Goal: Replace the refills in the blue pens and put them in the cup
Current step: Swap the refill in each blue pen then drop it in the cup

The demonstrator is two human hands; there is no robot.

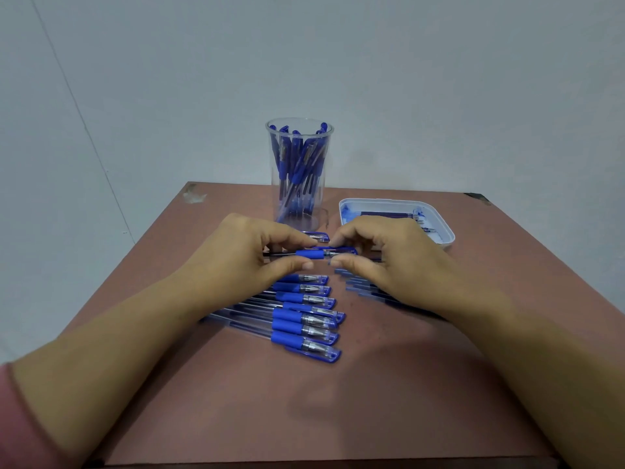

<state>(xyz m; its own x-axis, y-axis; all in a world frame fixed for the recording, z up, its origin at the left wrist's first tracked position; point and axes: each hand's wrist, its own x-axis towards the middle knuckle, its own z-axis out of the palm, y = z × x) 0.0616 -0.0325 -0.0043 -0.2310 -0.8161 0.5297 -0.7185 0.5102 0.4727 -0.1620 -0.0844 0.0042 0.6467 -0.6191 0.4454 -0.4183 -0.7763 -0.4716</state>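
Held pen: 1 blue pen (pixel 309 254) lies level between your 2 hands, its blue grip showing in the gap and its tip pointing to 3 o'clock.
Left hand: your left hand (pixel 250 252) curls round the barrel, forefinger above and thumb below.
Right hand: your right hand (pixel 382 255) meets it fingertip to fingertip, forefinger and thumb closed at the tip end.
Cup: a clear cup (pixel 299 170) stands upright at 12 o'clock from the held pen, just behind your hands, holding a bundle of capped blue pens.
Loose pens: a row of loose pens (pixel 304 316) lies at 6 o'clock, side by side with tips toward 3 o'clock; 7 blue grips show.
Refills: a pile of refills (pixel 358 286) lies at 4 o'clock, running under your right wrist.
Tray: a white tray (pixel 448 236) sits at 2 o'clock, ink-smeared inside, with dark refills in it.
Hidden: the barrel end of the held pen is covered by your left palm. A blue piece just behind its tip cannot be told as cap or separate pen. 1 more pen tip peeks out between your hands and the cup. Most of the refill pile is covered by your right hand.
Cut off: both forearms leave at the bottom; a pink sleeve (pixel 20 418) shows at 8 o'clock.
Surface: a reddish-brown table (pixel 304 401), chipped at both far corners.
Room: a plain pale wall (pixel 439 79) behind the table.
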